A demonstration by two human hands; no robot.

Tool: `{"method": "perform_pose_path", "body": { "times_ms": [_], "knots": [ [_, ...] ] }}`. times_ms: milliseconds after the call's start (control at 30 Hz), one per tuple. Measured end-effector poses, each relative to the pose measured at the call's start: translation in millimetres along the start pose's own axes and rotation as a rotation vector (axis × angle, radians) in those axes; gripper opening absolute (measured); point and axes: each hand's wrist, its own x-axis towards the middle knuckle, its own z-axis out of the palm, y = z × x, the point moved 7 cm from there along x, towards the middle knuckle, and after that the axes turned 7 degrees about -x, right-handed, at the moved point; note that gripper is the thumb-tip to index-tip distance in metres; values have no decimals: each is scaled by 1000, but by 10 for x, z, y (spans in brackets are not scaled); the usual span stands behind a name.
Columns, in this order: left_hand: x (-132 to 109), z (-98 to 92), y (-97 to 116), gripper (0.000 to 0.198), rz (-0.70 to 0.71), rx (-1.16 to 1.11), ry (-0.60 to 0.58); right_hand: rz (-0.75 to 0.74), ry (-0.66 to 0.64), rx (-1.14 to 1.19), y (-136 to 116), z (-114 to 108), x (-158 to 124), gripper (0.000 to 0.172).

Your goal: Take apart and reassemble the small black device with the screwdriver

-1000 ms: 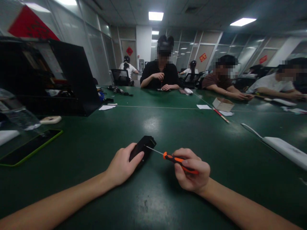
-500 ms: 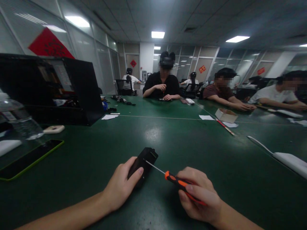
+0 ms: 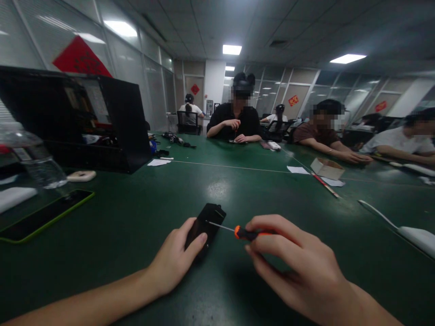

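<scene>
My left hand (image 3: 178,256) is wrapped round a black box-shaped device (image 3: 212,222), thumb on its near face, and holds it tilted just over the green table. My right hand (image 3: 292,258) grips the orange-and-black handle of a screwdriver (image 3: 238,232) between thumb and fingers. The thin metal shaft points left, and its tip meets the upper face of the device. Whether the tip sits in a screw is too small to tell. Part of the handle is hidden behind my right fingers.
On the left of the green table (image 3: 142,199) are a phone (image 3: 47,215), a water bottle (image 3: 37,158) and an open black case (image 3: 125,122). A small box (image 3: 328,170) and a white device (image 3: 418,240) lie right. A person (image 3: 238,117) sits opposite; others sit right.
My right hand has turned and its grip on the screwdriver has shifted, fingers now over the handle. The tip stays at the device. The whole view has swung slightly left.
</scene>
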Motion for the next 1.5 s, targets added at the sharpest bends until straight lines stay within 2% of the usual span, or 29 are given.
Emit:
{"method": "perform_pose_path", "body": {
  "times_ms": [67,200,267,433,567,667,867,1067,1333,1500],
  "knots": [
    [2,16,10,37,9,-12,-9,5,24,5,-41,-17,43,12],
    [12,55,30,36,38,-28,-24,29,184,6,-39,-36,2,41],
    [27,49,13,36,28,-8,0,57,233,-1,11,-20,-58,42],
    [80,-13,-30,35,21,28,73,109,108,-41,176,105,-158,19],
    [124,-90,-54,35,19,54,119,251,-47,-92,330,243,-198,18],
    [145,-134,-72,39,3,82,143,293,-139,-64,345,369,-226,20],
    [140,-138,-91,40,-27,86,136,250,-112,32,275,445,-269,25],
    [145,-149,-93,38,-2,51,167,335,-200,-7,318,477,-268,20],
    [148,-122,-134,36,17,-82,151,250,-86,27,223,399,-271,20],
    [149,-116,-139,37,42,-128,144,236,-130,-31,185,423,-258,22]
  ]
}}
